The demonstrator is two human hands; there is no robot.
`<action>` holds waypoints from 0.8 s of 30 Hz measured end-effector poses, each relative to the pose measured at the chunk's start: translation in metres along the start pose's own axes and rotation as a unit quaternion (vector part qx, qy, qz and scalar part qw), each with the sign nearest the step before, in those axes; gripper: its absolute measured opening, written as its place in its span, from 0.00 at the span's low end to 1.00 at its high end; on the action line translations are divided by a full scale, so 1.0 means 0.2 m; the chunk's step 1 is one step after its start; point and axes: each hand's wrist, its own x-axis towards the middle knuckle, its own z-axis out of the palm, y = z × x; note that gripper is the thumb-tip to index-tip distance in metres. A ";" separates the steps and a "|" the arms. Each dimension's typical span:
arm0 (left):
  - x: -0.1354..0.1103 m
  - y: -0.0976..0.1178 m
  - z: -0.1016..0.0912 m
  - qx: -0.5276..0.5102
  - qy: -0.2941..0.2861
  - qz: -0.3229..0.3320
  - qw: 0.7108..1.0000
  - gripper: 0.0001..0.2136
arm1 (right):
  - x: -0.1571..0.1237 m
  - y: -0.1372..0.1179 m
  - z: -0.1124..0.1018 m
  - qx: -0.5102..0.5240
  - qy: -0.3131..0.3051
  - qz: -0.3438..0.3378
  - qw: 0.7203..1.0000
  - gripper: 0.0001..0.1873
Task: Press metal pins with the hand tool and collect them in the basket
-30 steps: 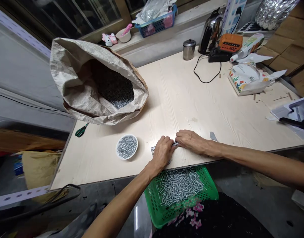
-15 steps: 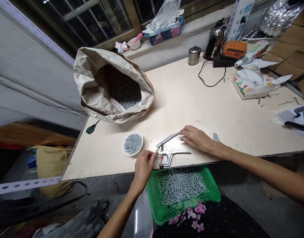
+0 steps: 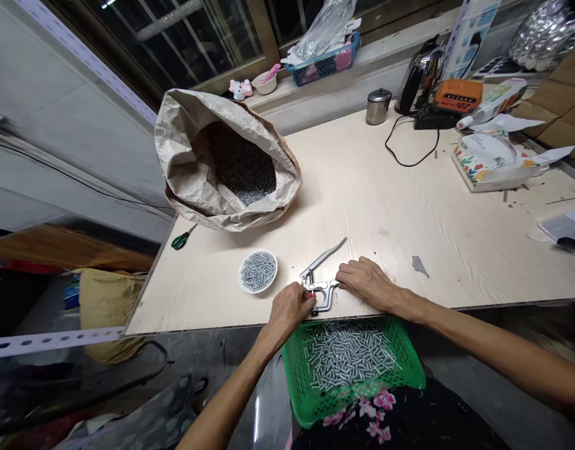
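Observation:
A pair of silver snap-fastener pliers [image 3: 327,302] lies on the table near its front edge, its spring and a red part by the jaws. My left hand [image 3: 290,309] is closed at the jaw end, thumb and fingers pinched together; whatever sits between them is hidden. My right hand [image 3: 368,284] is closed around the end of the lower handle. The upper handle [image 3: 325,255] stands raised, untouched. Left of the pliers is a white bowl [image 3: 241,279] full of small silvery screw-like pieces. Below the table edge, a green basket [image 3: 293,382] holds many more such pieces.
A large open sack [image 3: 175,134] with small metal pieces inside stands at the back left. Green-handled scissors [image 3: 180,240] lie beside it. A grey scrap [image 3: 419,265] is to the right. Farther back are a tissue pack [image 3: 487,162], a metal canister [image 3: 378,107] and a kettle [image 3: 421,78].
My right hand has let go of the upper handle and moved down onto the lower one. My left hand has shifted lower on the jaws. The camera view has turned slightly left.

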 end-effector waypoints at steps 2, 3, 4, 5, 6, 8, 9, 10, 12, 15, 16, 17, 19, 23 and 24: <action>-0.01 -0.01 -0.04 0.083 0.004 0.031 0.996 0.08 | 0.00 0.02 -0.01 0.003 -0.009 -0.004 1.000 0.08; -0.03 -0.02 -0.06 0.119 0.007 0.033 0.992 0.09 | 0.00 0.03 -0.01 0.007 -0.011 -0.005 1.000 0.09; -0.06 -0.02 -0.08 0.146 0.014 0.032 0.989 0.10 | 0.00 0.04 -0.01 0.013 -0.013 -0.006 1.000 0.09; -0.10 -0.03 -0.09 0.161 0.023 0.035 0.986 0.11 | 0.00 0.06 -0.01 0.020 -0.012 -0.007 1.000 0.09; -0.15 -0.02 -0.09 0.163 0.028 0.047 0.985 0.11 | -0.01 0.06 -0.02 0.029 -0.009 -0.006 1.000 0.10; -0.27 -0.01 -0.07 0.119 0.022 0.104 0.987 0.11 | -0.01 0.08 -0.01 0.047 -0.002 -0.003 0.999 0.11; -0.32 -0.01 -0.06 0.089 0.006 0.135 0.987 0.11 | -0.02 0.08 -0.01 0.056 0.001 -0.001 0.998 0.11; -0.36 -0.01 -0.05 0.063 0.000 0.156 0.986 0.09 | -0.02 0.08 0.00 0.064 0.005 0.001 0.998 0.12; -0.39 -0.03 -0.05 0.031 0.028 0.168 0.985 0.09 | -0.02 0.08 0.01 0.077 0.012 0.002 0.997 0.13; -0.31 -0.13 -0.12 0.031 0.157 0.092 0.983 0.09 | -0.03 0.08 0.02 0.087 0.020 -0.002 0.996 0.14; -0.26 -0.17 -0.16 0.037 0.195 0.053 0.979 0.10 | -0.03 0.08 0.02 0.090 0.021 -0.001 0.996 0.14; -0.21 -0.21 -0.19 0.040 0.221 0.017 0.974 0.09 | -0.04 0.08 0.02 0.093 0.022 0.000 0.995 0.14; -0.12 -0.29 -0.26 0.048 0.242 -0.048 0.968 0.09 | -0.04 0.08 0.03 0.099 0.027 0.001 0.995 0.14; -0.04 -0.36 -0.31 0.064 0.255 -0.148 0.953 0.11 | -0.05 0.08 0.05 0.108 0.033 0.003 0.994 0.13; -0.03 -0.37 -0.31 0.060 0.255 -0.156 0.952 0.11 | -0.05 0.09 0.05 0.112 0.032 0.004 0.993 0.13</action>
